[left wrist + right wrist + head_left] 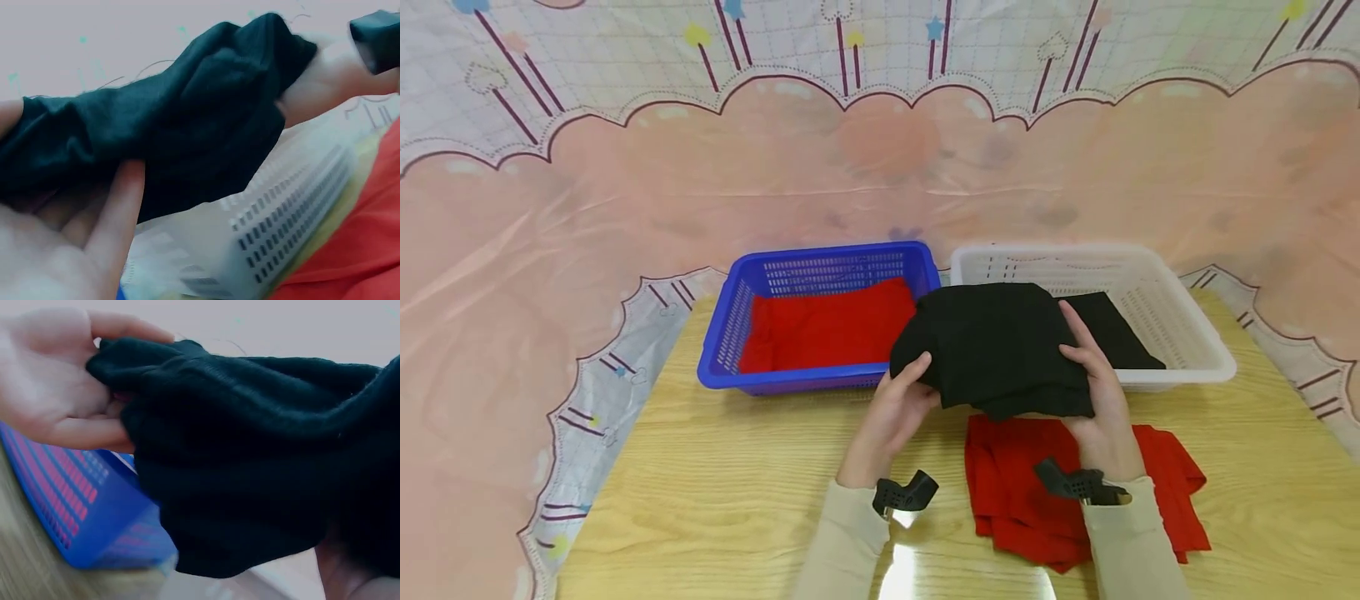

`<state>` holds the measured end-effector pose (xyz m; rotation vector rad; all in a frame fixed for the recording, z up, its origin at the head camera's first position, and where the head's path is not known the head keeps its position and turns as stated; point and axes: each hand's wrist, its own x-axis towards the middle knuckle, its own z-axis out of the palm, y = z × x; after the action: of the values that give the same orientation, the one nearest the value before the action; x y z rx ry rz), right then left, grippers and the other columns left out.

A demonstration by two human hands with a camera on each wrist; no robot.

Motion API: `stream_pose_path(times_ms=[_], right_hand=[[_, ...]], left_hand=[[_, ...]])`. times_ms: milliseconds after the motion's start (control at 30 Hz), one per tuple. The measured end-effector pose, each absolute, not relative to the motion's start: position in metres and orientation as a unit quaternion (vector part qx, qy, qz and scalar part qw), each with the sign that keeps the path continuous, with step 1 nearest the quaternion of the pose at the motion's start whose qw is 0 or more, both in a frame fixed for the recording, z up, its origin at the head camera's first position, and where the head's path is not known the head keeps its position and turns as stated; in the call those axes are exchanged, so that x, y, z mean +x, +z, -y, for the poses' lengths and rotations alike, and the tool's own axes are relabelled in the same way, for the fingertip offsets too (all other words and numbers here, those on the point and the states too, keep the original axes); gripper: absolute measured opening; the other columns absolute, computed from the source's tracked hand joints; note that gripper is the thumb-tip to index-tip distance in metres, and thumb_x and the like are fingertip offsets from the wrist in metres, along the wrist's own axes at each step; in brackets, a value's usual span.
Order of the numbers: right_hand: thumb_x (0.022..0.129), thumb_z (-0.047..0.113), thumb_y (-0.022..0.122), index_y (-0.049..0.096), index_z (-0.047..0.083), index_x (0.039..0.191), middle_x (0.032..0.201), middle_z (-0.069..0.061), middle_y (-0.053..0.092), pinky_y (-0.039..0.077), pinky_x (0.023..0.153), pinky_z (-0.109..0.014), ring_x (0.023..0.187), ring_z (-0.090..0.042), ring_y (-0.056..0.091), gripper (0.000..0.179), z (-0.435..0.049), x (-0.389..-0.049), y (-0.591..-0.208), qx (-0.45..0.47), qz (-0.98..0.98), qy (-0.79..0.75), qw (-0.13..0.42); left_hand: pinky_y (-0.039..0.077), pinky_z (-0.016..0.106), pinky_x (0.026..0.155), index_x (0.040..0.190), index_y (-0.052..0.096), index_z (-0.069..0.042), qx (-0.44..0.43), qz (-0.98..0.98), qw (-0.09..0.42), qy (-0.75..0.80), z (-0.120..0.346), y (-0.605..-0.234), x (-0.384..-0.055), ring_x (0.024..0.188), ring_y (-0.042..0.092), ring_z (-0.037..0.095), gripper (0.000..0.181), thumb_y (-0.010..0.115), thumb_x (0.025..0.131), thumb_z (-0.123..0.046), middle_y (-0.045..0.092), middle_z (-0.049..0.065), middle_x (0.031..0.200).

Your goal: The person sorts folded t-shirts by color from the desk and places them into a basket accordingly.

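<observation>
A folded black cloth (1000,350) is held up between both hands, in front of the white basket. My left hand (898,412) grips its left end, thumb on top and the other fingers underneath, as the left wrist view of the cloth (181,119) also shows. At the opposite end my right hand (1101,400) holds the cloth's right edge, its fingers partly hidden behind the fabric. Below, a red cloth (1022,492) lies crumpled on the table, partly under the right forearm.
A blue basket (722,333) with red cloth (835,325) inside stands at the back left. Beside it, the white basket (1210,350) contains another black cloth (1112,329). Both stand on the wooden table (715,492), before a patterned curtain (880,167).
</observation>
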<state>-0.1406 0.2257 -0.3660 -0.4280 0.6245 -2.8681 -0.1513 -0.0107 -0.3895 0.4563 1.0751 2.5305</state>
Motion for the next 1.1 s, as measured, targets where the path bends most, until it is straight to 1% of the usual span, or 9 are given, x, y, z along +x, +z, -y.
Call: stream_pose_path(times_ms=[133, 267, 333, 500, 600, 800, 900, 1000, 1100], right_hand=[[0.095, -0.004, 0.018, 0.023, 0.019, 0.142, 0.148, 0.003, 0.012, 0.033, 0.098, -0.033, 0.131, -0.018, 0.022, 0.053, -0.234, -0.142, -0.37, -0.132, -0.218, -0.963, 0.085], [0.096, -0.002, 0.02, 0.027, 0.02, 0.141, 0.148, 0.004, 0.016, 0.032, 0.099, -0.034, 0.131, -0.018, 0.022, 0.051, -0.244, -0.14, -0.373, -0.117, -0.204, -0.968, 0.087], [0.096, 0.0, 0.02, 0.026, 0.02, 0.141, 0.147, 0.004, 0.016, 0.032, 0.1, -0.034, 0.131, -0.017, 0.023, 0.05, -0.25, -0.14, -0.373, -0.117, -0.193, -0.97, 0.09], [0.097, 0.002, 0.018, 0.025, 0.02, 0.142, 0.147, 0.004, 0.019, 0.034, 0.098, -0.035, 0.127, -0.019, 0.031, 0.049, -0.267, -0.14, -0.373, -0.116, -0.186, -0.97, 0.105], [0.097, 0.002, 0.02, 0.027, 0.022, 0.141, 0.146, 0.004, 0.023, 0.035, 0.097, -0.035, 0.124, -0.021, 0.035, 0.049, -0.272, -0.139, -0.372, -0.103, -0.192, -0.969, 0.114], [0.097, 0.003, 0.022, 0.029, 0.023, 0.14, 0.141, 0.001, 0.032, 0.035, 0.097, -0.037, 0.121, -0.022, 0.04, 0.048, -0.276, -0.139, -0.37, -0.076, -0.193, -0.97, 0.13], [0.097, 0.004, 0.022, 0.03, 0.024, 0.14, 0.139, -0.001, 0.035, 0.035, 0.097, -0.038, 0.12, -0.023, 0.04, 0.048, -0.279, -0.139, -0.368, -0.072, -0.198, -0.968, 0.137], [0.098, 0.005, 0.022, 0.028, 0.023, 0.14, 0.142, 0.0, 0.03, 0.034, 0.097, -0.039, 0.122, -0.023, 0.038, 0.047, -0.283, -0.141, -0.366, -0.077, -0.213, -0.962, 0.15], [0.099, 0.006, 0.019, 0.022, 0.021, 0.142, 0.147, 0.005, 0.018, 0.034, 0.098, -0.037, 0.124, -0.02, 0.036, 0.046, -0.29, -0.145, -0.365, -0.095, -0.232, -0.953, 0.171]], left_hand=[[0.041, 0.038, 0.086, 0.131, 0.037, -0.011, 0.136, -0.395, 0.185, 0.89, 0.001, -0.391, -0.152, 0.107, 0.046, 0.023, 0.039, 0.044, 0.094, -0.022, 0.044, 0.008, 0.126], [0.037, 0.041, 0.092, 0.133, 0.036, -0.014, 0.123, -0.393, 0.197, 0.89, -0.011, -0.39, -0.153, 0.114, 0.043, 0.023, 0.043, 0.046, 0.093, -0.026, 0.041, 0.007, 0.131], [0.035, 0.042, 0.093, 0.133, 0.035, -0.015, 0.119, -0.393, 0.201, 0.889, -0.015, -0.389, -0.155, 0.115, 0.042, 0.024, 0.044, 0.046, 0.093, -0.027, 0.04, 0.007, 0.133], [0.034, 0.043, 0.093, 0.133, 0.037, -0.017, 0.116, -0.4, 0.212, 0.884, -0.023, -0.386, -0.16, 0.116, 0.042, 0.024, 0.045, 0.049, 0.092, -0.029, 0.04, 0.006, 0.133], [0.034, 0.042, 0.094, 0.133, 0.038, -0.018, 0.126, -0.404, 0.22, 0.879, -0.026, -0.381, -0.164, 0.117, 0.041, 0.023, 0.044, 0.048, 0.092, -0.03, 0.04, 0.005, 0.133], [0.035, 0.041, 0.094, 0.131, 0.04, -0.017, 0.121, -0.418, 0.219, 0.873, -0.03, -0.374, -0.171, 0.114, 0.043, 0.023, 0.042, 0.049, 0.092, -0.026, 0.042, 0.005, 0.131], [0.034, 0.041, 0.094, 0.131, 0.04, -0.017, 0.116, -0.422, 0.221, 0.871, -0.031, -0.372, -0.175, 0.113, 0.043, 0.023, 0.041, 0.049, 0.092, -0.025, 0.042, 0.005, 0.13], [0.034, 0.042, 0.094, 0.13, 0.04, -0.017, 0.108, -0.426, 0.218, 0.872, -0.032, -0.371, -0.179, 0.112, 0.044, 0.023, 0.041, 0.05, 0.092, -0.025, 0.043, 0.005, 0.128], [0.035, 0.042, 0.093, 0.129, 0.042, -0.016, 0.092, -0.431, 0.213, 0.872, -0.034, -0.369, -0.182, 0.109, 0.047, 0.022, 0.04, 0.051, 0.091, -0.025, 0.046, 0.005, 0.125]])
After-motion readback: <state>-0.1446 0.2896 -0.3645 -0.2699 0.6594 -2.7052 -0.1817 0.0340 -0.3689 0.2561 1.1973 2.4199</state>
